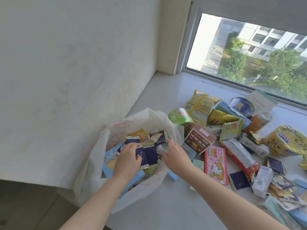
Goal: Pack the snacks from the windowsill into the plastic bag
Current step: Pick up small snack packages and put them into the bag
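A white plastic bag (149, 113) stands open at the left end of the windowsill (166, 205). Inside it lie a light blue box (109, 161), yellow packets and several dark blue sachets (150, 154). My left hand (127, 157) is inside the bag's mouth, its fingers and thumb curled round a bunch of the dark blue sachets. My right hand (177, 154) reaches over the bag's right rim with its fingers stretched out, the tips touching another dark blue sachet (159, 138). To the right of the bag, many snacks lie heaped on the sill.
The heap holds a brown box (198, 139), a pink rabbit box (216, 165), a green cup (180, 116), yellow chip bags (201, 101), a blue tin (240, 105) and a large yellow bag (289, 141). A wall rises on the left, the window behind.
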